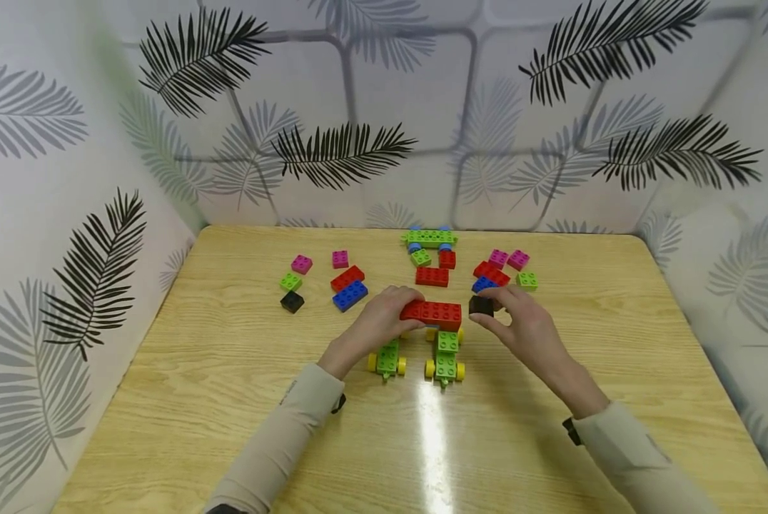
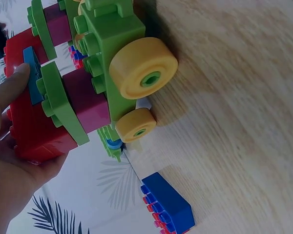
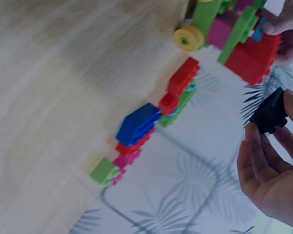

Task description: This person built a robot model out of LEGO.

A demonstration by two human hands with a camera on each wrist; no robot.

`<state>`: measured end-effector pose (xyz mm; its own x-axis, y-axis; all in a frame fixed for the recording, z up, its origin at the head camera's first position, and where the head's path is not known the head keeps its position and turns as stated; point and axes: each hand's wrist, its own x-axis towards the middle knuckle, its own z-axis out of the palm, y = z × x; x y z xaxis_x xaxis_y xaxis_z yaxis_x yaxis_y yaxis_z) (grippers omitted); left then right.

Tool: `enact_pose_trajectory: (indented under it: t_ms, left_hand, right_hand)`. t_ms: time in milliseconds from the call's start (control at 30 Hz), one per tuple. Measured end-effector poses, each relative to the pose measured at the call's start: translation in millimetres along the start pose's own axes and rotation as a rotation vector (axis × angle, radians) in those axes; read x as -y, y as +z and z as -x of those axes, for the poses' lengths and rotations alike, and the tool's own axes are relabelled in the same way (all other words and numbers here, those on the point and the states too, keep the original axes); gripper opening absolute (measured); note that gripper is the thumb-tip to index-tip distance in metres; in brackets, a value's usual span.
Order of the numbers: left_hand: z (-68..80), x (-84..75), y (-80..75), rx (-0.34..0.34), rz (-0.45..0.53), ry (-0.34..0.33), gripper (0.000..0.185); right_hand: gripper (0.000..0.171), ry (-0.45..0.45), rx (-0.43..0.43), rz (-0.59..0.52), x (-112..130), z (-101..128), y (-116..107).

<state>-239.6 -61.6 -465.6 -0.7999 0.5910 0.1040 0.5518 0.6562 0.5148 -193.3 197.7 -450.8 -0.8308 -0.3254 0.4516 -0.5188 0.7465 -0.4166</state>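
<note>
1. Red long brick (image 1: pixel 432 313) sat atop the wheeled green build (image 1: pixel 447 355), clasped at its near end by the left hand (image 1: pixel 377 323), its long axis running across toward the right hand (image 1: pixel 525 325).
2. Black small brick (image 1: pixel 481 305) was pinched in the right hand's fingertips, just beside the red brick's free end.

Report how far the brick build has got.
Done: two green wheeled bases stand side by side, bridged by a red brick. In hand: the left hand holds the red brick, and the right hand pinches a black brick beside it, not yet attached. Left: loose bricks behind.
</note>
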Motion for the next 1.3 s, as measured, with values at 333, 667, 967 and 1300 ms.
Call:
enact_pose_trajectory:
  t_ms: [333,667,967,1300]
  left_hand:
    - [-6.4,3.6,2.3,-0.006,-0.011,0.003,0.040]
    - [-9.9,4.6,3.8,-0.014,0.004,0.000,0.042]
    - [-11.9,3.1,3.1,-0.018,-0.004,0.002,0.042]
    - [-12.1,4.2,4.7,-0.016,0.001,-0.002,0.041]
  right_hand:
    - [0.038,-0.133,0.009,0.053,10,-17,14]
    - [0.036,-0.137,-0.010,0.117,11,-22,15]
    - [0.037,-0.108,0.012,0.151,12,-26,12]
    - [0.038,-0.077,0.058,0.164,13,-28,10]
